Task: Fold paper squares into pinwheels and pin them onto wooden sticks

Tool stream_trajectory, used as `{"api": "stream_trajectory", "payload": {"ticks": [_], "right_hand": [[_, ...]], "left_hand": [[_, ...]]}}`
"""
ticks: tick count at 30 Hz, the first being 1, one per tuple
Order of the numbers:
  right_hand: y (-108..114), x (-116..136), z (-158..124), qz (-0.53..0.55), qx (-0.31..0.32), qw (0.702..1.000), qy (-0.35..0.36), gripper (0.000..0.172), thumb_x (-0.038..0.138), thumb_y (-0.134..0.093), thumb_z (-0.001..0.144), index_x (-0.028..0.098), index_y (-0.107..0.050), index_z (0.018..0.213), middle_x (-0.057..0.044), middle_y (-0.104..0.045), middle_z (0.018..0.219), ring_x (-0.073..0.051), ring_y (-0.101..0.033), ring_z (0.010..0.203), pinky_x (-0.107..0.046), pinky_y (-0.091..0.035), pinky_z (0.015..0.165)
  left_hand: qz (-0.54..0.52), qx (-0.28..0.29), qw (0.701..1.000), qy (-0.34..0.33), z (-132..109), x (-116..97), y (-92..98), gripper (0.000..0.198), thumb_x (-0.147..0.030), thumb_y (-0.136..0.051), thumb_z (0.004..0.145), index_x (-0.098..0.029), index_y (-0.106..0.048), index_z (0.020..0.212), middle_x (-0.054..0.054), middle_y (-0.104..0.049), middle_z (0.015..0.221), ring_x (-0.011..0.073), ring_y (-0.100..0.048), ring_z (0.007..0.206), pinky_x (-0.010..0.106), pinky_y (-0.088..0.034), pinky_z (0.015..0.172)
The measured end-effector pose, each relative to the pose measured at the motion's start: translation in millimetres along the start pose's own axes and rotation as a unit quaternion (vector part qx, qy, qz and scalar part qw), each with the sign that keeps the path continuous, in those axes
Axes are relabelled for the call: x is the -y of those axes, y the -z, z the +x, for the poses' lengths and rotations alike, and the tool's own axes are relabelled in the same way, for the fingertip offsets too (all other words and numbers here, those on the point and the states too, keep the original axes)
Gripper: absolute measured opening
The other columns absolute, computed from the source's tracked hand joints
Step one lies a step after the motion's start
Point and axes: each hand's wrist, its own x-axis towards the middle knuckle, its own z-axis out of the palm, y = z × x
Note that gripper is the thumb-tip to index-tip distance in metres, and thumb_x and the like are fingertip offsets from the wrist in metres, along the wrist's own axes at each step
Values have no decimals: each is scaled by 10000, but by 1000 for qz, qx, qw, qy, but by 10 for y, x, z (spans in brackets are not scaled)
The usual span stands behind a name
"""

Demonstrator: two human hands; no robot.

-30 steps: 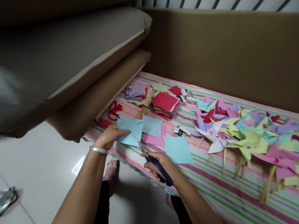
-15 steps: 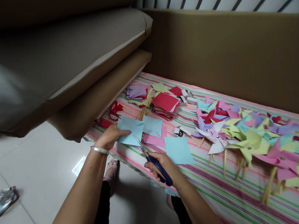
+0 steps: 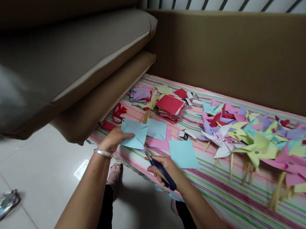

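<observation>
Pinched between the thumb and fingers of my left hand (image 3: pixel 114 139) is a light blue paper square (image 3: pixel 134 130) with slits at its corners. My right hand (image 3: pixel 162 170) is closed around dark-handled scissors (image 3: pixel 159 168), whose blades point at the lower right part of that square. Behind it lies another slit blue square (image 3: pixel 156 128), partly over a pink sheet (image 3: pixel 158 144). An uncut-looking blue square (image 3: pixel 184 154) rests on the striped cloth, just right of my right hand.
Many finished paper pinwheels (image 3: pixel 257 148) on sticks cover the right side of the striped cloth (image 3: pixel 210 186). A red-topped paper stack (image 3: pixel 170 105), wooden sticks (image 3: pixel 146 116), small white boxes (image 3: pixel 193 99) and a red ribbon (image 3: pixel 119 111) lie farther back. Brown cushions (image 3: pixel 107 76) overhang the left.
Hands, scissors and paper hold nearly the same positions. The whole view has shifted very slightly.
</observation>
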Motion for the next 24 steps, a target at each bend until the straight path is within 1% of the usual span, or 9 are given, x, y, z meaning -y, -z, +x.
{"api": "stream_trajectory", "payload": {"ticks": [7,10,12,14,17,19,20,22,24], "right_hand": [[8,4,-33,-61,5,998,-6,482,345,-643,708,148,-550,1138,94,-448,418,-65,-402,318,-168,-321,314],[141,-36,-136,-109,50,993,4,410,310,-581,755,161,-526,1133,56,-527,505,-88,-492,385,-183,-382,364],[273,-28,-247,-129,81,987,51,351,312,-552,782,167,-515,1099,-1,-615,659,-121,-591,532,-223,-473,490],[402,13,-351,-142,64,980,127,311,318,-566,779,176,-511,1051,-61,-643,862,-161,-631,748,-279,-509,678],[521,86,-416,-125,-65,968,208,403,336,-605,751,203,-464,1104,-79,-611,976,-187,-602,889,-326,-476,806],[542,115,-389,-98,-142,960,219,479,347,-632,723,214,-439,1140,-65,-601,945,-185,-597,847,-332,-475,776],[541,122,-362,-85,-162,958,220,497,349,-645,708,215,-443,1141,-54,-598,918,-179,-592,812,-327,-474,750],[528,125,-301,-63,-168,960,217,506,336,-661,681,209,-467,1132,-26,-582,852,-159,-573,746,-303,-463,702],[515,120,-254,-57,-156,964,207,499,293,-666,657,197,-499,1117,6,-549,776,-135,-539,687,-270,-439,653]], "left_hand": [[9,-36,999,-4,17,-13,4,294,-239,-789,471,-112,-703,722,72,-720,720,202,-644,609,322,-516,665],[3,-53,999,-11,3,-32,35,326,-241,-797,448,-108,-704,731,73,-720,723,206,-645,620,326,-515,676],[7,-46,999,-11,-28,-44,45,324,-234,-797,444,-109,-702,727,73,-717,713,207,-645,625,327,-512,683],[21,-20,1000,-6,-71,-51,25,316,-221,-793,446,-115,-701,729,76,-716,715,204,-643,622,328,-509,681],[65,51,997,12,-134,-37,-85,290,-195,-781,459,-130,-698,729,74,-712,719,200,-636,610,317,-500,642],[95,116,988,22,-159,-6,-215,261,-180,-763,482,-143,-695,730,63,-709,718,199,-636,631,303,-492,640],[108,150,982,25,-166,14,-292,253,-174,-752,496,-149,-694,741,56,-708,723,200,-638,652,298,-490,649],[130,206,970,28,-171,60,-456,258,-163,-731,518,-159,-690,772,43,-706,741,202,-639,683,297,-489,662],[157,238,958,37,-171,98,-608,265,-153,-721,521,-160,-684,783,35,-704,743,202,-634,675,295,-490,642]]}}
